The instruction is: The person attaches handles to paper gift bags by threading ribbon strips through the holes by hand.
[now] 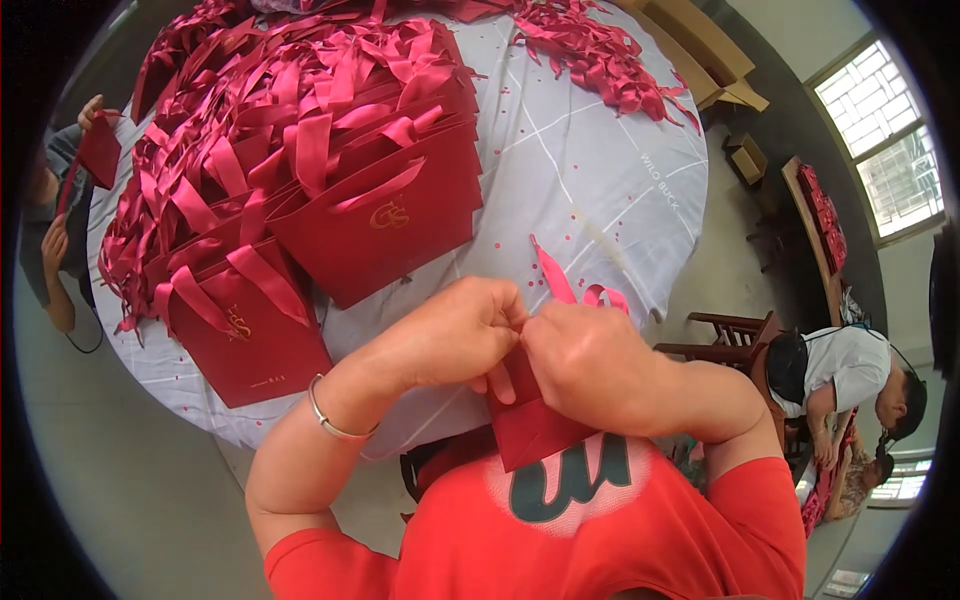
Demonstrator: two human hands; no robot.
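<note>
A small red paper gift bag (535,430) is held against my front at the table's near edge, its base tilted toward me. My left hand (465,330) pinches at the bag's upper edge, with one finger along its side. Close against it, my right hand (590,360) is closed on the same edge, knuckles up. A pink ribbon (553,270) sticks up beyond my right hand and loops beside it. My fingers hide the spot where ribbon and bag meet.
Many red bags with ribbon handles (385,200) stand packed on the left of the round cloth-covered table (530,130). Loose ribbons (610,60) lie piled at the far side, near cardboard boxes (700,45). One person (60,200) works at left, others (845,375) at right.
</note>
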